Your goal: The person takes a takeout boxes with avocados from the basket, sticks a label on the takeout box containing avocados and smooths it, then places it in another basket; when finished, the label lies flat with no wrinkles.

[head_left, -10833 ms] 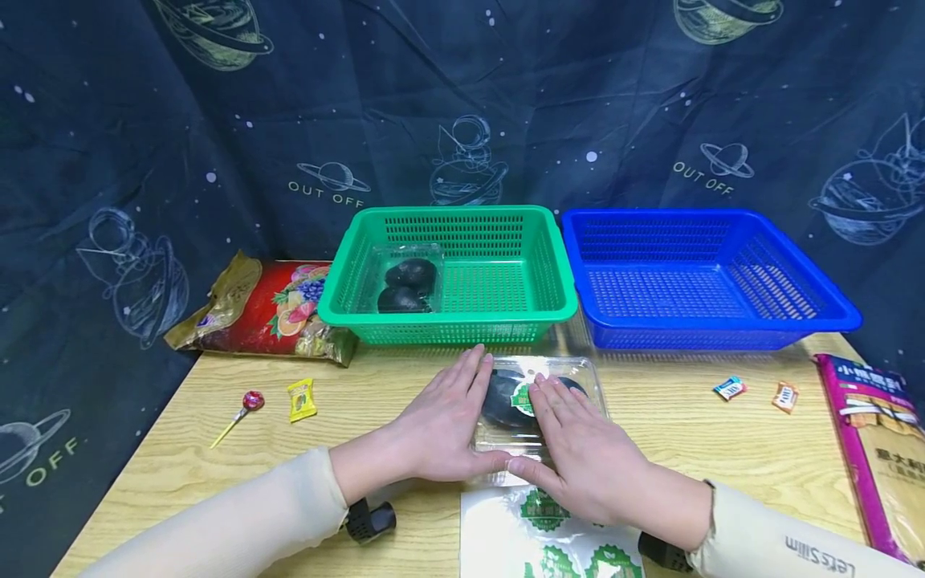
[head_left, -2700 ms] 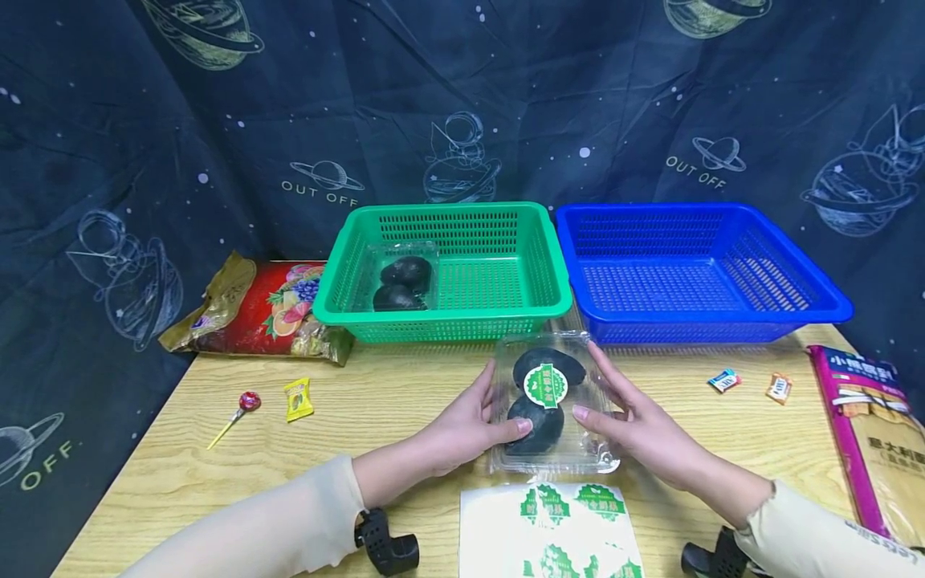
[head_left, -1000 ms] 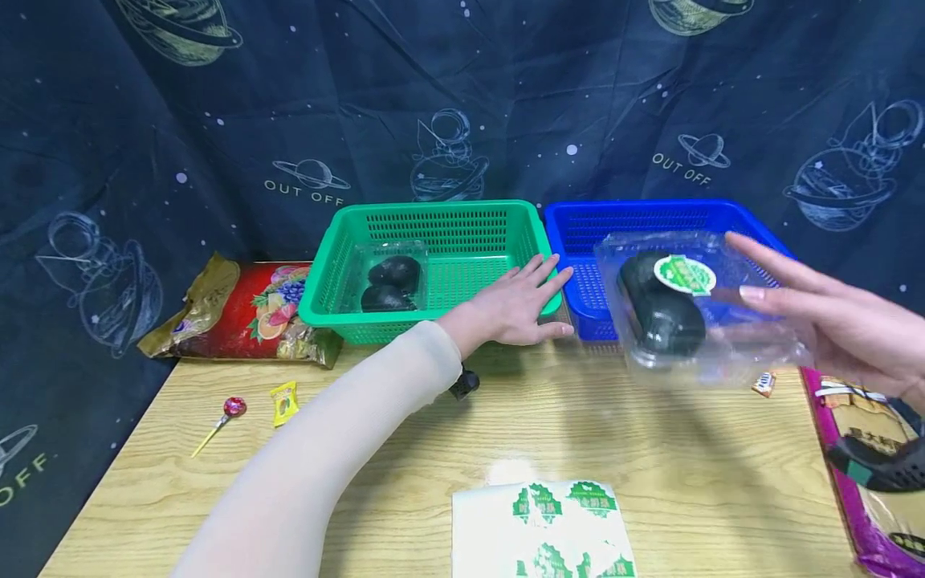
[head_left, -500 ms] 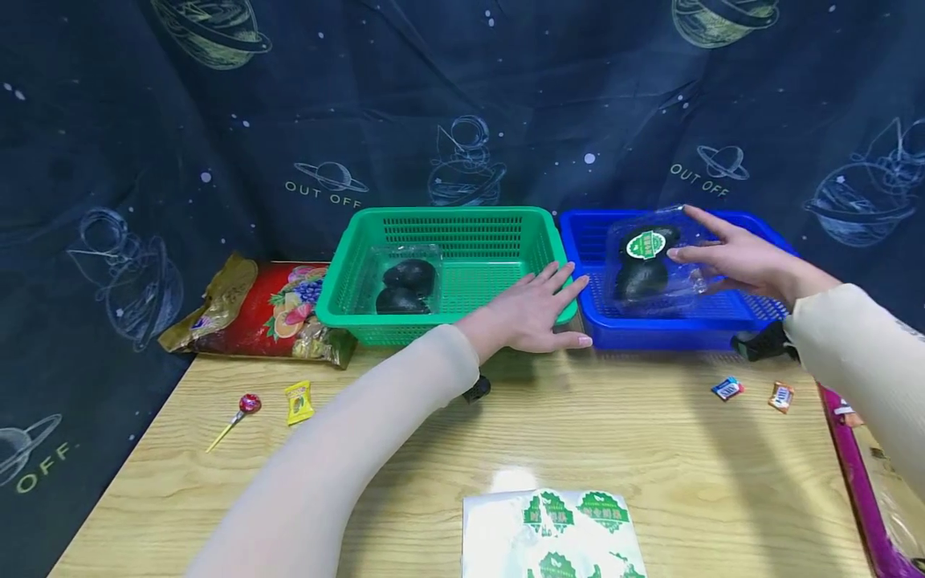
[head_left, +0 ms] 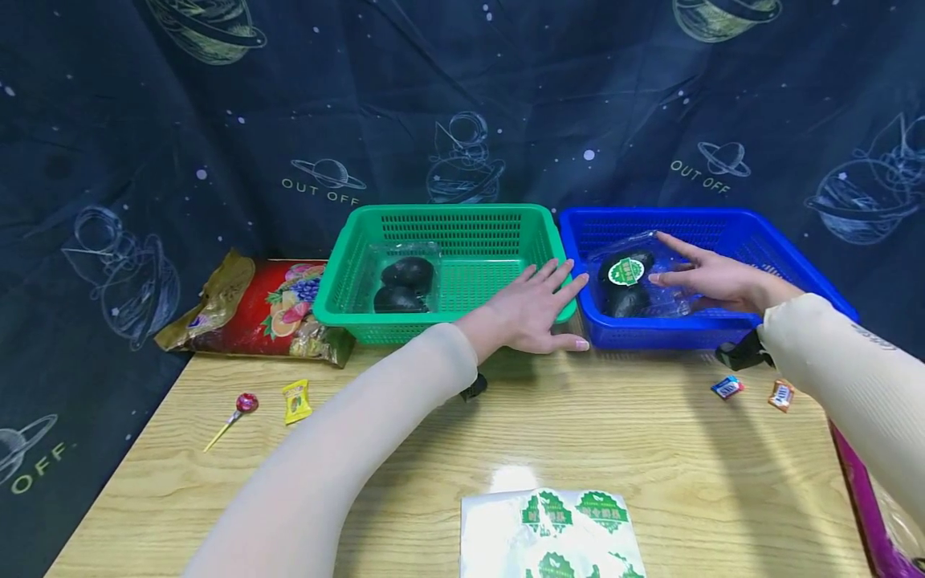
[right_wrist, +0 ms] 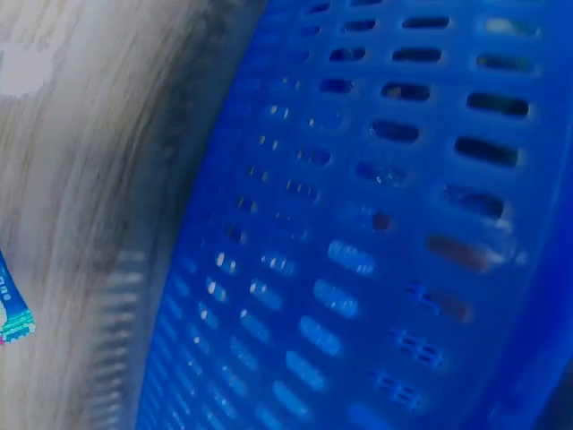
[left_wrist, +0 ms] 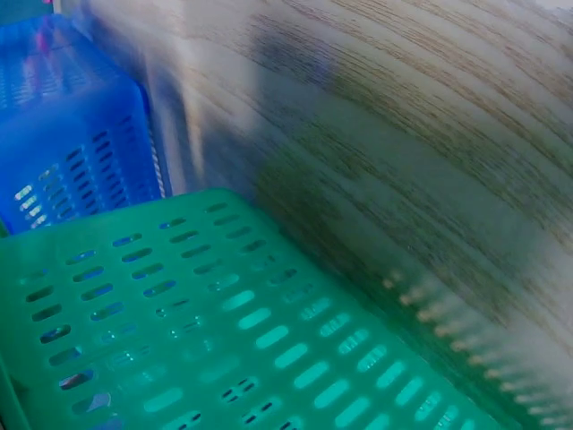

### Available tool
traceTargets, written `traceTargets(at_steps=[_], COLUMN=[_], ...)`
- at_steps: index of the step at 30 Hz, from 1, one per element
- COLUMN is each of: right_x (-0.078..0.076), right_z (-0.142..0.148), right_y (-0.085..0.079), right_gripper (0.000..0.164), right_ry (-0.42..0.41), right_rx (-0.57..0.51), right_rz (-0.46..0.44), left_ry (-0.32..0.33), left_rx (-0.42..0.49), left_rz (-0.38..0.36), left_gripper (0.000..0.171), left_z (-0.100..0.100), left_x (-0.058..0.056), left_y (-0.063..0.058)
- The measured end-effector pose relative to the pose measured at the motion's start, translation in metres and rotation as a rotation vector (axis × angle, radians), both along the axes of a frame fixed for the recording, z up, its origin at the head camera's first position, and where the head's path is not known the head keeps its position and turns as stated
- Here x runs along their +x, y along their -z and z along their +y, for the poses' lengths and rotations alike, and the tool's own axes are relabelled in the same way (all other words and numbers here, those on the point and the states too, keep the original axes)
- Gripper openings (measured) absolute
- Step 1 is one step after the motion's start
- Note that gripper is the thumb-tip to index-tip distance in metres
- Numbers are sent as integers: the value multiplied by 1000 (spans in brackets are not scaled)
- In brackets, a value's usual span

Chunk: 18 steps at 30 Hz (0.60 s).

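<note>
My right hand (head_left: 715, 281) grips the right edge of a clear plastic clamshell box (head_left: 636, 287), index finger at its top corner and thumb on the lid. Two dark oval fruits show through the plastic, below a round green-and-white sticker (head_left: 625, 271). The box sits tilted within the left part of the blue basket (head_left: 694, 325). With fingers spread, my left hand (head_left: 531, 313) rests at the front right rim of the green basket (head_left: 433, 319). A second clamshell box (head_left: 403, 281) with similar fruits lies inside that basket. Basket walls fill both wrist views and hide the hands.
A white sticker sheet (head_left: 499, 534) lies at the front. To the left are a red-and-gold bag (head_left: 267, 309), a lollipop (head_left: 246, 403) and a yellow candy (head_left: 296, 401). Two small wrapped candies, one blue (head_left: 727, 387) and one orange (head_left: 781, 396), lie before the blue basket.
The stickered box has gone from the table's middle to the blue basket, carried and lowered by my right hand. My left hand has let go of it and moved to the green basket's rim.
</note>
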State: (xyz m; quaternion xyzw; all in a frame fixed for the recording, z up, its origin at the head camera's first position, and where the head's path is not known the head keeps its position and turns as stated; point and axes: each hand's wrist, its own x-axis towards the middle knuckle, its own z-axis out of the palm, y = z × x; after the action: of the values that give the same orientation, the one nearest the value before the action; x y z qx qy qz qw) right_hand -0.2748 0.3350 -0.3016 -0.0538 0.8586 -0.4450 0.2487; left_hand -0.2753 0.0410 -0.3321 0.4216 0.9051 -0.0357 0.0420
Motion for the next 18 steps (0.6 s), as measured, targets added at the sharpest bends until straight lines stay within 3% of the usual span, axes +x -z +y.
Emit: traceTargets(at_steps=[6, 18], right_x=[-1, 0], right_z=[8, 5], right_y=[6, 17], right_gripper=[93, 84], right_ry=[-36, -73], right_rx=[42, 243], right_rz=[-9, 124], left_ry=[1, -2], left_rx=[4, 15], left_rz=[5, 7], left_gripper=[97, 98], left_z=[0, 0], left_x=[0, 0], left_y=[1, 2])
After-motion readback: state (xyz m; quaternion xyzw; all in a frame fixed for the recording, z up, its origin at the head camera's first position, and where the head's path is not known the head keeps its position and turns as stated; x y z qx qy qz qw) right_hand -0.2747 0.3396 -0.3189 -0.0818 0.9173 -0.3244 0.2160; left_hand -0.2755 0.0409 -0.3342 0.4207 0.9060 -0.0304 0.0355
